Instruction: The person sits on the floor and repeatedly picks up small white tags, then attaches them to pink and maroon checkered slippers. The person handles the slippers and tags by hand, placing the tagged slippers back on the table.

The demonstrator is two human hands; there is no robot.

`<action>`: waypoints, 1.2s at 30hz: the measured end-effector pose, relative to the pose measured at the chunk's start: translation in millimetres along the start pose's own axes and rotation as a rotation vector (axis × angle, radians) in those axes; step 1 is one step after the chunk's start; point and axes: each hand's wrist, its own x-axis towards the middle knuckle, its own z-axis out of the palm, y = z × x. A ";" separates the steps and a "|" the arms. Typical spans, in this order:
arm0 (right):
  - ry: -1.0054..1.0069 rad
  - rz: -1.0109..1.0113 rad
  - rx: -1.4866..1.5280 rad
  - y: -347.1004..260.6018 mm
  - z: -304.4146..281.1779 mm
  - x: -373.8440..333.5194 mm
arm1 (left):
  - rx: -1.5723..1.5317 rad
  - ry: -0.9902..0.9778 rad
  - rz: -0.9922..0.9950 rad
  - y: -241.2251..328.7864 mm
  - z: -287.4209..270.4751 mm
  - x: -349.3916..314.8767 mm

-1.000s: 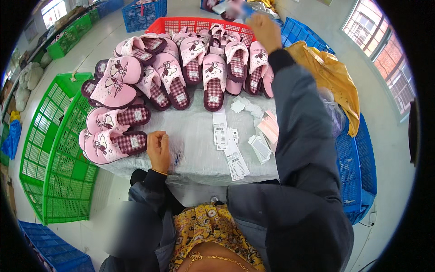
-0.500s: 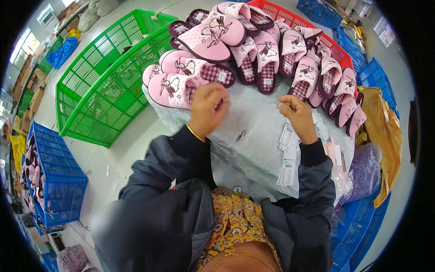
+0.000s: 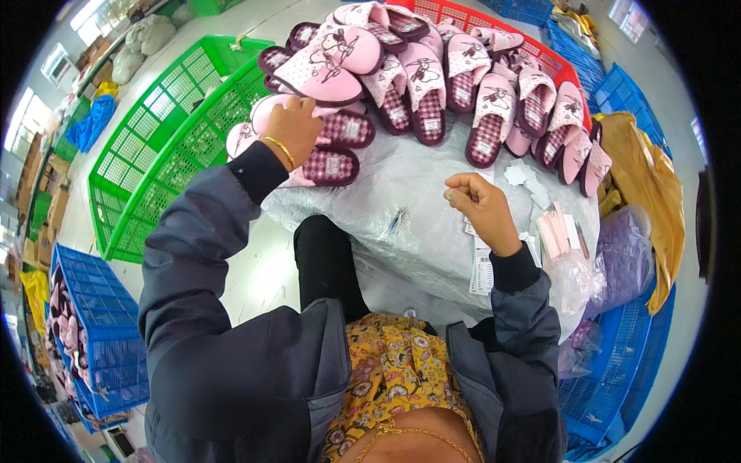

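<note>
Upper centre, over a dozen pink slippers (image 3: 494, 108) crowd the plastic-wrapped surface (image 3: 417, 174) beside one red crate (image 3: 463, 17). The left hand (image 3: 296, 127) bends over some, grip unclear; the right hand's (image 3: 486, 210) fingers curl loosely, parted.

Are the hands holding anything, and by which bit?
I can't tell whether the left hand is gripping the pink slippers under it; nothing shows held in the right hand.

Slipper workshop: green crates (image 3: 176, 171), blue crate (image 3: 114, 332), piled pink slippers (image 3: 495, 104), paper label strips (image 3: 481, 272).
</note>
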 end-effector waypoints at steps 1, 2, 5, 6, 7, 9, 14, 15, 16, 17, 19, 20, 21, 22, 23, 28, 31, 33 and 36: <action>0.006 0.018 -0.005 -0.7 -3.1 -7.4 | 0.020 -0.036 0.026 -2.5 -5.2 -0.3; 0.013 0.036 -0.006 -1.1 -5.9 -15.1 | 0.056 -0.040 0.058 -3.3 -12.7 -2.3; 0.065 0.037 0.004 8.6 -14.1 -38.2 | 0.016 -0.032 0.190 6.0 -45.6 -8.8; 0.096 0.030 0.004 14.3 -15.0 -47.3 | -0.010 -0.018 0.223 17.0 -55.0 -10.2; 0.131 0.025 0.004 18.0 -16.5 -56.0 | -0.041 0.070 0.287 25.7 -61.1 -11.3; 0.166 0.050 -0.028 17.0 -19.7 -73.1 | -0.165 0.131 0.374 50.5 -77.3 -10.0; 0.281 0.071 0.047 20.1 -29.5 -115.7 | -0.305 0.275 0.607 109.1 -94.5 17.1; 0.303 0.075 0.064 21.2 -30.7 -122.6 | -0.337 0.328 0.661 121.0 -90.2 26.5; 0.326 0.092 0.055 20.8 -32.8 -132.1 | -0.315 0.366 0.698 133.4 -86.3 35.3; 0.349 0.101 0.085 23.1 -35.0 -141.1 | -0.286 0.398 0.733 145.2 -82.2 44.1; 0.397 0.120 0.137 28.5 -39.1 -157.2 | -0.287 0.461 0.796 164.1 -67.7 58.3; 0.407 0.146 0.141 27.7 -40.9 -164.9 | -0.283 0.465 0.821 170.4 -59.7 61.9; 0.417 0.165 0.120 27.7 -43.2 -172.2 | -0.323 0.475 0.844 174.6 -53.3 64.4; 0.425 0.184 0.100 27.9 -45.4 -178.2 | -0.362 0.483 0.866 176.3 -47.0 66.3; 0.434 0.195 0.081 31.2 -47.0 -185.0 | -0.394 0.493 0.888 178.9 -42.8 67.5; 0.670 0.221 -0.104 54.6 -62.1 -197.4 | -0.636 0.284 0.772 180.1 -83.2 50.3; 0.792 -0.016 -0.619 61.1 -72.2 -191.9 | -0.794 0.299 0.669 196.8 -93.3 30.8; 0.805 -0.058 -0.793 65.8 -78.8 -185.7 | -0.941 0.308 0.621 214.1 -96.2 20.4; 0.809 -0.080 -0.921 74.2 -92.2 -175.3 | -1.067 0.263 0.596 239.7 -107.7 7.6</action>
